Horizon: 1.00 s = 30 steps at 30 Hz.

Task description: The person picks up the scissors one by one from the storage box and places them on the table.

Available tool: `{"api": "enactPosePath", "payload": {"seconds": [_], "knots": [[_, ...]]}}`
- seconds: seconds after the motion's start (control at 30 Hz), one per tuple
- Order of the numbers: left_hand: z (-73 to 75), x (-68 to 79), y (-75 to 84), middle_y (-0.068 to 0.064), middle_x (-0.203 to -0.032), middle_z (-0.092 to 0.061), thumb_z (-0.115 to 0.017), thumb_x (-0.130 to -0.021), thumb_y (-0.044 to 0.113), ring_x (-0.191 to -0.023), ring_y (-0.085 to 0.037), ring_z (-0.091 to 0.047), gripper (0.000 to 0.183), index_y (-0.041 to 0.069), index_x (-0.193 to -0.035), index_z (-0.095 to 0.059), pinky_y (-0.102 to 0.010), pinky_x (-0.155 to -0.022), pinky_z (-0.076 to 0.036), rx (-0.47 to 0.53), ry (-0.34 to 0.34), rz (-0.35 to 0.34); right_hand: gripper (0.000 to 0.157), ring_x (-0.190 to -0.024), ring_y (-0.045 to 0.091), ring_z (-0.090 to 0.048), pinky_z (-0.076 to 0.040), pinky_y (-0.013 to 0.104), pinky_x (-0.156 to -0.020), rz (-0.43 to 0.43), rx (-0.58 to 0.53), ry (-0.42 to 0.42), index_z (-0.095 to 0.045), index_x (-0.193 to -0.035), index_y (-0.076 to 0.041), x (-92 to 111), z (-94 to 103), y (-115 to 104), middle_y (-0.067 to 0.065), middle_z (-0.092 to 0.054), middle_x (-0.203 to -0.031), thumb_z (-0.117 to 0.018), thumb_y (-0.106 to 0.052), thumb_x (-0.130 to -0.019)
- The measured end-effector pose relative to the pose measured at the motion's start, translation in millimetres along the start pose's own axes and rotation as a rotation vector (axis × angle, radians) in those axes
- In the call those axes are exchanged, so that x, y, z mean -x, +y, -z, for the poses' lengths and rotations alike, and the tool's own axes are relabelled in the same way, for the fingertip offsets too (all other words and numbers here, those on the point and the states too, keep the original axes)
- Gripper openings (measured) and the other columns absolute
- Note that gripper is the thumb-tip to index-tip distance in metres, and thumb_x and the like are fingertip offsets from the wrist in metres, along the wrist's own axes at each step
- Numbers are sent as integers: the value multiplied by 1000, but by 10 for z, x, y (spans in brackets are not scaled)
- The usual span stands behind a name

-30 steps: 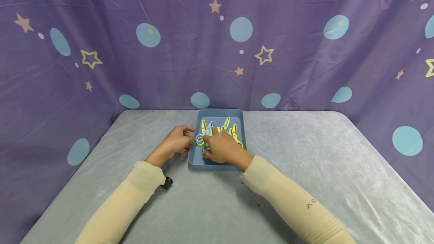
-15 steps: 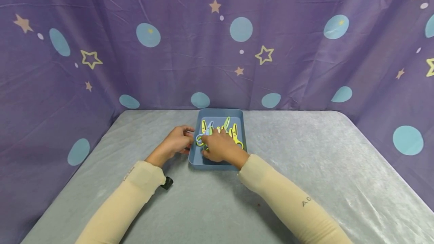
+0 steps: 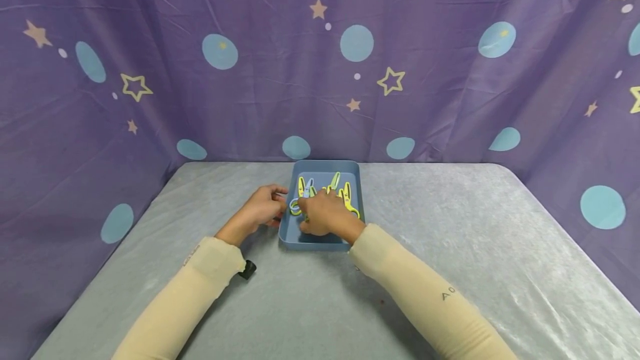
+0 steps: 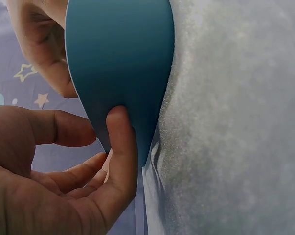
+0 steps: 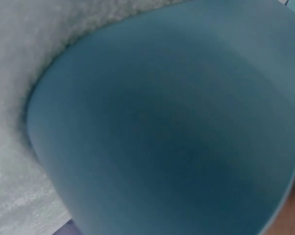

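Observation:
Several child-size craft scissors, among them a yellow pair, a pale blue pair and a light green pair, lie inside a blue rectangular tray. Over them reaches my right hand, its fingers bent down among the handles. Its fingertips and anything between them are hidden. My left hand rests at the tray's left side. In the left wrist view, one fingertip touches the tray's outer wall and other bent fingers are at its rim. The right wrist view shows mostly the tray wall.
The tray stands towards the back of a table with a grey cloth. Behind and at both sides hangs a purple curtain with stars and dots. A small black object is at the left cuff.
My right hand and forearm have shifted slightly up and left, and a scissor ring seen below the fingers is now covered. The left hand and tray stay put.

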<state>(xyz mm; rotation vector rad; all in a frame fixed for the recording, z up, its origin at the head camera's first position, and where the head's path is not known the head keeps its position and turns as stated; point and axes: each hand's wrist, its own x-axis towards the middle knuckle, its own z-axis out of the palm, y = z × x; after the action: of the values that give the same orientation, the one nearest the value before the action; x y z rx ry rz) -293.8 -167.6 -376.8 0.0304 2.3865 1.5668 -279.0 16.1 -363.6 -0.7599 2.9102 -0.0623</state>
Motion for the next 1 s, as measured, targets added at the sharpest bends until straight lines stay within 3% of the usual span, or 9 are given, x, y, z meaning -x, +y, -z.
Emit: {"api": "enactPosePath", "payload": {"seconds": [0.27, 0.6, 0.83, 1.0], "knots": [[-6, -9, 6, -21, -121, -57, -50, -89, -4, -90, -32, -63, 56, 1, -145, -45, -43, -66, -58, -15, 6, 1, 29, -107, 36, -52, -45, 51, -87, 11, 21, 28, -63, -110, -23, 31, 19, 41, 8, -60, -105, -69, -41, -89], [0, -8, -5, -19, -120, -57, -51, -91, -4, -91, -33, -62, 56, 2, -146, -45, -43, -65, -58, -11, 8, 9, 38, -93, 31, -52, -45, 50, -78, 54, 38, 172, -64, -111, -20, 105, 31, 114, 5, -56, -91, -76, -44, -84], [5, -17, -19, -19, -119, -57, -51, -92, -3, -91, -32, -63, 55, 4, -146, -45, -43, -66, -58, -13, 5, 11, 34, -92, 31, -53, -43, 51, -80, 69, 73, 239, -64, -105, -18, 128, 41, 170, 4, -57, -87, -77, -41, -82], [-3, -30, -20, -19, -120, -56, -52, -92, -3, -90, -31, -62, 55, 4, -146, -45, -43, -65, -58, -12, 12, 15, 31, -89, 34, -51, -44, 50, -74, 53, 71, 279, -63, -106, -19, 176, 93, 260, 10, -57, -90, -74, -37, -84]]}}
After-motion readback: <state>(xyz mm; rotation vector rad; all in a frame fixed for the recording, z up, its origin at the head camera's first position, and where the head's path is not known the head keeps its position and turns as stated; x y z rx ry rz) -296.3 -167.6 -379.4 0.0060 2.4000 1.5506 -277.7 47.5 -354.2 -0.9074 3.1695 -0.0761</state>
